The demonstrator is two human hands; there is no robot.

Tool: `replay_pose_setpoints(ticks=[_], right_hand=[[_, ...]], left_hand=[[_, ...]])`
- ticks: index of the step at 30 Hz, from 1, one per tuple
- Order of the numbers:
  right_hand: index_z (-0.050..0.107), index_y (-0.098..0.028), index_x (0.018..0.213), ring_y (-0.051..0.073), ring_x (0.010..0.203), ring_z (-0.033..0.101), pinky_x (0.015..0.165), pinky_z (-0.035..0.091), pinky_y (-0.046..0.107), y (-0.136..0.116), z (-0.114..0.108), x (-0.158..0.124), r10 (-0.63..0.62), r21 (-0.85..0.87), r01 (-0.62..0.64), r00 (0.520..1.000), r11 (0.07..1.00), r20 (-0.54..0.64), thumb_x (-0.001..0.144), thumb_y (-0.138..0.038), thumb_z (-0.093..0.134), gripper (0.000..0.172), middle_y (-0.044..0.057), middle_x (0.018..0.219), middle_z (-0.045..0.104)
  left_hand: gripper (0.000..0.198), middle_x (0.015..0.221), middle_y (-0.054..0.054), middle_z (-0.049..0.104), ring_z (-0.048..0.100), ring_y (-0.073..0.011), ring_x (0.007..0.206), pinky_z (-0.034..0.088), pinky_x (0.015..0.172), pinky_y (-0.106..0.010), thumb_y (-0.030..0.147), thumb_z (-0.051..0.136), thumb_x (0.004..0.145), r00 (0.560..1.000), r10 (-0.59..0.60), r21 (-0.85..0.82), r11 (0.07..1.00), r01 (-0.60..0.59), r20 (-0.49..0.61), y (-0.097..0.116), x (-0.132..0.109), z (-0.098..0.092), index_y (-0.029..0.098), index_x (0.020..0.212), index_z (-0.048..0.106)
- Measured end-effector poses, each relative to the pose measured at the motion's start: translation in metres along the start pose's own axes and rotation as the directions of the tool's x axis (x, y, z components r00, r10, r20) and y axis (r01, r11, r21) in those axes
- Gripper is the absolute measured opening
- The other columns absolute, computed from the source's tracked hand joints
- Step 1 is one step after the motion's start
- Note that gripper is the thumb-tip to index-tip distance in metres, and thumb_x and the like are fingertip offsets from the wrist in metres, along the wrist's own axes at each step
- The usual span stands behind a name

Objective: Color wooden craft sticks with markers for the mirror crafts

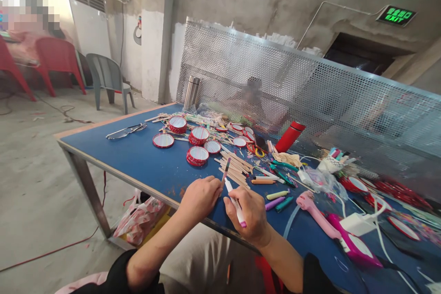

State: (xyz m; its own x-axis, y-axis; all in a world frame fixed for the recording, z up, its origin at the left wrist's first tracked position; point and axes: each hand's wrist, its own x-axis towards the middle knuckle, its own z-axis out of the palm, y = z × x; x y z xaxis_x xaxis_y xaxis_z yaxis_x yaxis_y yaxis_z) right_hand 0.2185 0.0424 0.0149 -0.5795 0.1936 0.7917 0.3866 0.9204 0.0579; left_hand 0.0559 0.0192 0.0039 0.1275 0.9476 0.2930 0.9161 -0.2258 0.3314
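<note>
My left hand (203, 194) is closed around the lower end of a flat wooden craft stick (226, 171), whose upper part is coloured dark purple. In my right hand (250, 216) is a white marker (236, 204) with a purple end, its tip pointing toward the stick. Both hands are over the table's near edge, close together. Just beyond them lies a spread of plain wooden sticks (236, 167). Stacks of small round red-rimmed drums (197, 155) stand farther back. Right of my right hand lie yellow, purple and teal markers (274, 203).
On the blue table (120, 156) are eyeglasses (127, 131), a steel flask (191, 94), a red flask (290, 137), teal pliers (284, 172), a pink handheld tool (319, 216), a magenta device (358, 245) and white cables. A perforated metal panel (220, 64) borders the far side.
</note>
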Motion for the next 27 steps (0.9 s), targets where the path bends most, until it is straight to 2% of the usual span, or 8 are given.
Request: replay_pose_setpoints(ticks=[8, 13, 23, 27], right_hand=[[0.051, -0.018, 0.090, 0.016, 0.059, 0.056, 0.057, 0.046, 0.028, -0.0002, 0.0004, 0.0009, 0.014, 0.018, -0.015, 0.999, 1.000, 0.037, 0.089, -0.017, 0.050, 0.002, 0.002, 0.067, 0.057], [0.050, -0.019, 0.088, 0.015, 0.056, 0.055, 0.057, 0.044, 0.027, -0.0005, 0.0002, -0.0016, 0.058, -0.031, -0.059, 0.998, 0.998, -0.016, 0.088, -0.016, 0.051, 0.003, 0.001, 0.066, 0.058], [0.051, -0.017, 0.091, 0.015, 0.058, 0.055, 0.057, 0.046, 0.027, -0.0013, 0.0000, 0.0003, 0.005, 0.033, -0.007, 0.999, 0.999, 0.040, 0.089, -0.016, 0.050, 0.003, 0.002, 0.067, 0.057], [0.051, -0.018, 0.088, 0.015, 0.057, 0.055, 0.057, 0.044, 0.027, -0.0004, 0.0009, -0.0022, 0.057, -0.003, -0.057, 0.998, 0.998, -0.006, 0.088, -0.014, 0.051, 0.005, 0.001, 0.066, 0.058]], left_hand=[[0.026, 0.085, -0.003, 0.067, 0.065, -0.0174, 0.078, 0.041, 0.066, -0.026, 0.024, 0.039, 0.097, 1.000, -0.009, 0.008, 1.000, 0.009, 0.016, 0.0016, 0.0005, -0.0014, 0.020, 0.083, 0.061], [0.022, 0.087, -0.004, 0.068, 0.065, -0.0182, 0.079, 0.042, 0.067, -0.026, 0.024, 0.043, 0.095, 1.000, -0.022, 0.004, 1.000, 0.022, 0.007, -0.0001, 0.0003, 0.0005, 0.019, 0.084, 0.061], [0.027, 0.085, -0.003, 0.067, 0.065, -0.0166, 0.079, 0.042, 0.067, -0.025, 0.025, 0.038, 0.097, 1.000, -0.005, 0.004, 1.000, 0.005, 0.011, 0.0006, 0.0001, -0.0002, 0.020, 0.083, 0.061], [0.023, 0.087, -0.003, 0.068, 0.066, -0.0174, 0.080, 0.042, 0.067, -0.026, 0.025, 0.042, 0.096, 1.000, -0.020, 0.006, 1.000, 0.020, 0.005, -0.0002, 0.0006, 0.0004, 0.020, 0.083, 0.061]])
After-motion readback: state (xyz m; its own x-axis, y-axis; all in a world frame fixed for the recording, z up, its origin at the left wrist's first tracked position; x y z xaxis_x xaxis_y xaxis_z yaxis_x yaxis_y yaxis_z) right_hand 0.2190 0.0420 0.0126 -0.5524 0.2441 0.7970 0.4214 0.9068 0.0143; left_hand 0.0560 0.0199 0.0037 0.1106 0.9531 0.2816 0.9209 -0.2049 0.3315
